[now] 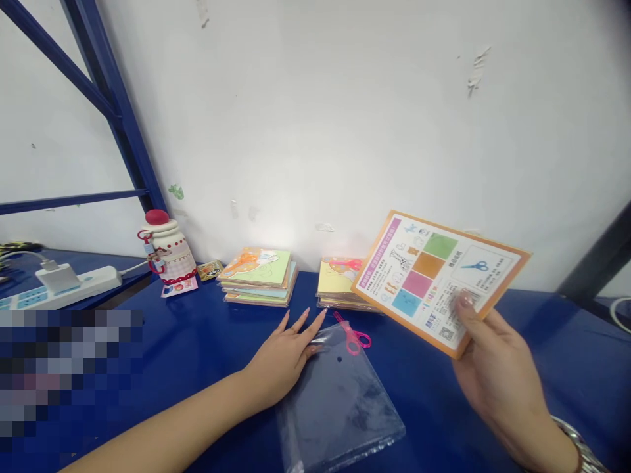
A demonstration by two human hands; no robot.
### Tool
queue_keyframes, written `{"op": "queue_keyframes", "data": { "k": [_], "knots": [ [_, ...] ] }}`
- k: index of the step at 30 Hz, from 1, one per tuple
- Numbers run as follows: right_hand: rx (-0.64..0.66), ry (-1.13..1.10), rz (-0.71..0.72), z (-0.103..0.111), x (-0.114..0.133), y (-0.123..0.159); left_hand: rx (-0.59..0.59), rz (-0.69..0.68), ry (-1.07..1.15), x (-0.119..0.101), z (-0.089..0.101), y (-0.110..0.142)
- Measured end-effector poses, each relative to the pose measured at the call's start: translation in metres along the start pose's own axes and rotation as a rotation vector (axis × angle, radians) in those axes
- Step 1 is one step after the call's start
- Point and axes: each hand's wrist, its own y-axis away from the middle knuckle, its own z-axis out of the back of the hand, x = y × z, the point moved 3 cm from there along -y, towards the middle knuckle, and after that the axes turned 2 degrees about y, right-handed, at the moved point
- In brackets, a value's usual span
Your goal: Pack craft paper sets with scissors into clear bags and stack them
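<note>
My right hand [497,374] grips an orange-bordered booklet [419,282], thumb over its near corner. Its visible face carries colored squares, small animal pictures, a drawing of blue scissors, printed text and a QR code. My left hand [283,361] lies with fingers stretched and spread, touching the upper left edge of a clear plastic bag [345,401] on the table. A pair of pink plastic scissors [352,338] lies at the bag's top edge; I cannot tell whether it is partly inside or beneath the bag.
Two stacks of wrapped booklets, a left stack [259,279] and a right stack [340,282], stand against the wall. Further left are a white bottle with a red top [170,249], small printed packets [180,287] and a power strip [93,286]. The blue table [207,341] meets a blue metal frame [118,98].
</note>
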Motion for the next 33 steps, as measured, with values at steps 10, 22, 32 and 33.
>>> {"op": "queue_keyframes", "data": {
  "k": [10,22,32,33],
  "knots": [
    [0.059,0.058,0.022,0.003,-0.009,0.000,-0.162,0.033,0.007,-0.003,0.018,0.003],
    [0.089,0.091,0.041,0.001,-0.008,0.006,0.069,-0.059,0.095,0.009,-0.006,-0.009],
    [0.050,-0.037,-0.105,0.002,-0.008,0.006,-0.197,0.154,0.632,0.007,0.017,0.000],
    [0.053,-0.050,-0.127,0.002,-0.008,0.006,-0.271,0.211,0.716,0.011,0.021,0.000]
  ]
}}
